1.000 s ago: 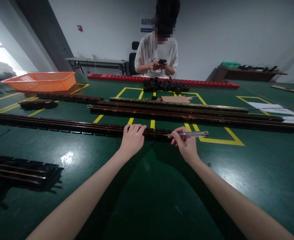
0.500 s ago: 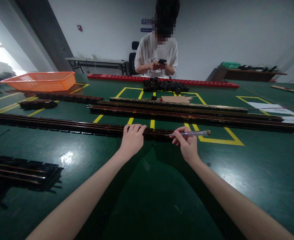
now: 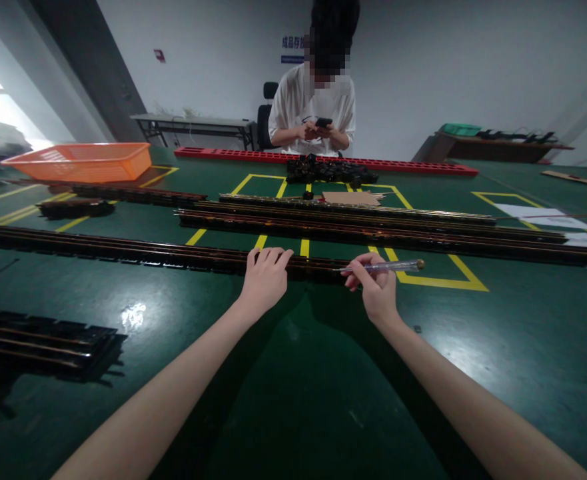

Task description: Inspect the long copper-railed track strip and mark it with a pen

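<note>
Fingers of the left hand (image 3: 264, 285) drape over the strip (image 3: 173, 256); from where I stand I can't tell whether they grip or just press. Those of the right hand (image 3: 377, 287) pinch a tool (image 3: 396, 266), its tip at the strip. That strip lies on the surface (image 3: 293, 373), running out leftward from the left fingers. Beyond both hands' fingers lie other strips (image 3: 373, 230); across, a person (image 3: 290, 100) holds a phone (image 3: 324, 123).

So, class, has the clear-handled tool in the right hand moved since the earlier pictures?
Yes: the clear-handled tool has shifted slightly rightward, judged against the yellow tape.
</note>
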A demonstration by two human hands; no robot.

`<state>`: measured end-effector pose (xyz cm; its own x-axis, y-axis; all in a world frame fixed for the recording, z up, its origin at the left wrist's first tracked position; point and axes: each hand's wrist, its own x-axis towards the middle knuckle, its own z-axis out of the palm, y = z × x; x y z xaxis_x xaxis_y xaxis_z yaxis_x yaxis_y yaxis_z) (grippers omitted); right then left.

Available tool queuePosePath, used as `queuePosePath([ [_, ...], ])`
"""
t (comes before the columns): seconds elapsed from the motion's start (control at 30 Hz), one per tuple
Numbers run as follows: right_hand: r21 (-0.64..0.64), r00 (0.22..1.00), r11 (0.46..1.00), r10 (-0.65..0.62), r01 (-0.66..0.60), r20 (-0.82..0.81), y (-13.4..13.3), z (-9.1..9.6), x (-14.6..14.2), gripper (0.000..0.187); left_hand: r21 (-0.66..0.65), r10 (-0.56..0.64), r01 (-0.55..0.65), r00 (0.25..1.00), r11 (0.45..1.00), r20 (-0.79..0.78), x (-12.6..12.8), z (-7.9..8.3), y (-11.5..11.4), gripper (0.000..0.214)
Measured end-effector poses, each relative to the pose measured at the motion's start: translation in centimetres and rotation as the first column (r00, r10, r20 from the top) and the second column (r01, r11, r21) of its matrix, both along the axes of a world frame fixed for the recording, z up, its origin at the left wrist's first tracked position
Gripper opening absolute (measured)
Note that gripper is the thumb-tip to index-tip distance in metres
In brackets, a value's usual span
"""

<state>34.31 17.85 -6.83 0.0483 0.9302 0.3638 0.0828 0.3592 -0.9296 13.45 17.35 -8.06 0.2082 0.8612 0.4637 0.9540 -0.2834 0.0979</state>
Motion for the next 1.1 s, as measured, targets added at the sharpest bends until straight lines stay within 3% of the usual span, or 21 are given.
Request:
queuePosePath([
  [0.87, 0.04, 0.997, 0.999, -0.005, 0.002, 0.082, 0.14, -0.21, 0.23, 0.017, -0.003, 0.021, -0.021, 1.0, 1.0, -0.015, 0.17, -0.03, -0.02, 0.04],
  [1.1, 0.022, 0.995, 0.999, 0.043, -0.045, 0.093, 0.04, -0.12, 0.07, 0.019, 0.023, 0.044, -0.043, 0.999, 0.999, -0.029, 0.2, 0.0, -0.06, 0.041],
])
